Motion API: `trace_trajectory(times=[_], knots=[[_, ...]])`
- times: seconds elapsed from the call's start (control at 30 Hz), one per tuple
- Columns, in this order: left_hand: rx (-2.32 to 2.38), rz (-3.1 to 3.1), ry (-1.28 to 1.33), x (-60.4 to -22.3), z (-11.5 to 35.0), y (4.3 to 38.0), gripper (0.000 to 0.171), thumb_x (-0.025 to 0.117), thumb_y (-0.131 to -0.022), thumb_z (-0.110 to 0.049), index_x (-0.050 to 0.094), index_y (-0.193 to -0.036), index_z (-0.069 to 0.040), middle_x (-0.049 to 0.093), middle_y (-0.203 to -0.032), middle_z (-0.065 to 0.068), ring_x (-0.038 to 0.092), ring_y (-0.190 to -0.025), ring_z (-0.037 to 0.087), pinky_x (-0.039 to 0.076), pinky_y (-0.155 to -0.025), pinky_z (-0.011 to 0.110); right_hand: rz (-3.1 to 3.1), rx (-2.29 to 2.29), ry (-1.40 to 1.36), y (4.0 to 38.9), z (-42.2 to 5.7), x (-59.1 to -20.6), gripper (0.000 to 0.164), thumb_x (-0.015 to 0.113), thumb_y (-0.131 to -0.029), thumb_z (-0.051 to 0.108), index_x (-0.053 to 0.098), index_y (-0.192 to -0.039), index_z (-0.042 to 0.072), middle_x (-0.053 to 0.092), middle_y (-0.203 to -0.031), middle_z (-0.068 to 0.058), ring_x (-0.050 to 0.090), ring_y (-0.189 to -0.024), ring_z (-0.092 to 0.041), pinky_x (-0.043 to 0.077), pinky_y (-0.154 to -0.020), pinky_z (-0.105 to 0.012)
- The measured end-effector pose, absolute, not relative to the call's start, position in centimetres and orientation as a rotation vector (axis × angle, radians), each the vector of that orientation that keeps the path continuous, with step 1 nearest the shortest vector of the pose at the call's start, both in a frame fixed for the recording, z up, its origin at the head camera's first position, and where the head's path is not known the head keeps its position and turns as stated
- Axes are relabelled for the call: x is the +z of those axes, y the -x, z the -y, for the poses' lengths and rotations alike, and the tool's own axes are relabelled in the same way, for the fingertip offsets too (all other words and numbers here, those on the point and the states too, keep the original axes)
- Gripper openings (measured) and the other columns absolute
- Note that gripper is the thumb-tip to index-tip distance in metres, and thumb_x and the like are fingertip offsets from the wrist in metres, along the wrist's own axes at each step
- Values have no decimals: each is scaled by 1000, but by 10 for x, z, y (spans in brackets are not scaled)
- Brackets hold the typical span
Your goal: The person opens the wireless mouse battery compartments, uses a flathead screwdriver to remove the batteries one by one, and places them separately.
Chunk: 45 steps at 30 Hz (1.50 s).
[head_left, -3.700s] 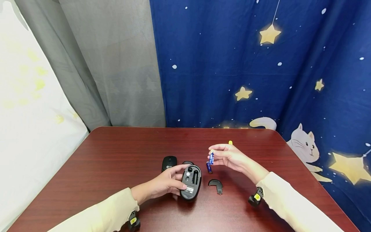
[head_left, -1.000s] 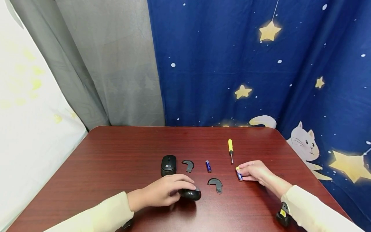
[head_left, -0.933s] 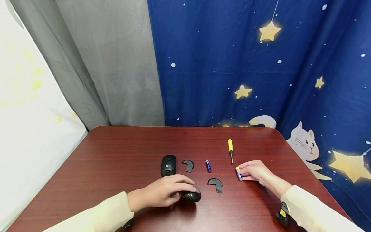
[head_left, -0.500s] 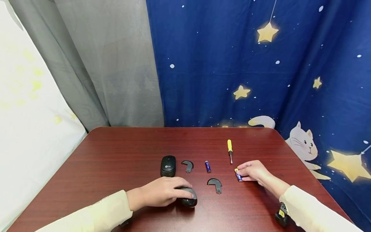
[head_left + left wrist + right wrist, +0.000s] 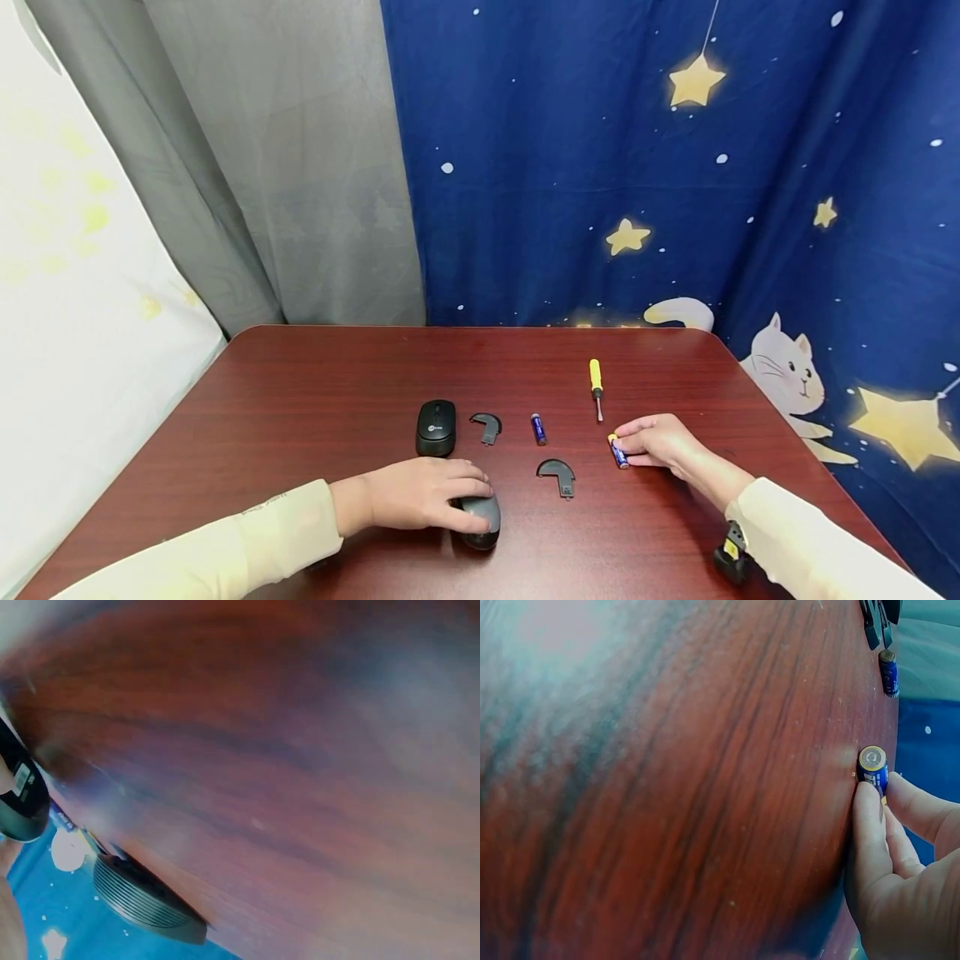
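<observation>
My left hand (image 5: 431,493) grips a black computer mouse (image 5: 482,518) with a grey top, thumb along its near side. In the left wrist view, the label on that mouse's dark underside (image 5: 28,796) shows. At the right, my right hand (image 5: 660,443) pinches a blue AAA-type battery (image 5: 618,452) low over the table; its round end (image 5: 872,759) faces the right wrist camera. Between the hands lies a second blue battery (image 5: 538,429). A black hooked battery cover (image 5: 558,477) rests nearer me, and a similar smaller cover (image 5: 489,427) sits farther back.
Another black mouse (image 5: 436,428) stands upright just beyond my left hand. A yellow-handled screwdriver (image 5: 596,385) lies behind the right hand, tip toward me. All rest on a reddish-brown table (image 5: 337,375) with curtains beyond its far edge.
The left hand has turned the mouse from underside up to top up, then drawn it slightly left and nearer. The right hand has carried its battery right and lowered it, staying still since.
</observation>
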<state>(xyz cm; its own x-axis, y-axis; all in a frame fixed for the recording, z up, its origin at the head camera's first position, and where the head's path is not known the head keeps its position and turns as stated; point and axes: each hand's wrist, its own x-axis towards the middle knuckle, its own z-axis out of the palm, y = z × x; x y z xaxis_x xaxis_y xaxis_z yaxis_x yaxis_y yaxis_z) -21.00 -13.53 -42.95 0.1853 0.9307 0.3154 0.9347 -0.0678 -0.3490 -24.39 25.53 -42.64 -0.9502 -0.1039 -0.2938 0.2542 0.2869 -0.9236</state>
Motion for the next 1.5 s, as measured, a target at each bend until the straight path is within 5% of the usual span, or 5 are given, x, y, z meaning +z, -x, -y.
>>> trace_trajectory(times=[1.5], knots=[[340,1502,2036,-437,149,223,27,39,-102,-14,49,-125,-23,55,-126,8,52,-120,24,47,-95,37,-2257,-1701,-146,245,-255,-427,28,67,-83,-8,61,-108,-18,69,-87,-12,66,-75,-18,57,-69,-35]])
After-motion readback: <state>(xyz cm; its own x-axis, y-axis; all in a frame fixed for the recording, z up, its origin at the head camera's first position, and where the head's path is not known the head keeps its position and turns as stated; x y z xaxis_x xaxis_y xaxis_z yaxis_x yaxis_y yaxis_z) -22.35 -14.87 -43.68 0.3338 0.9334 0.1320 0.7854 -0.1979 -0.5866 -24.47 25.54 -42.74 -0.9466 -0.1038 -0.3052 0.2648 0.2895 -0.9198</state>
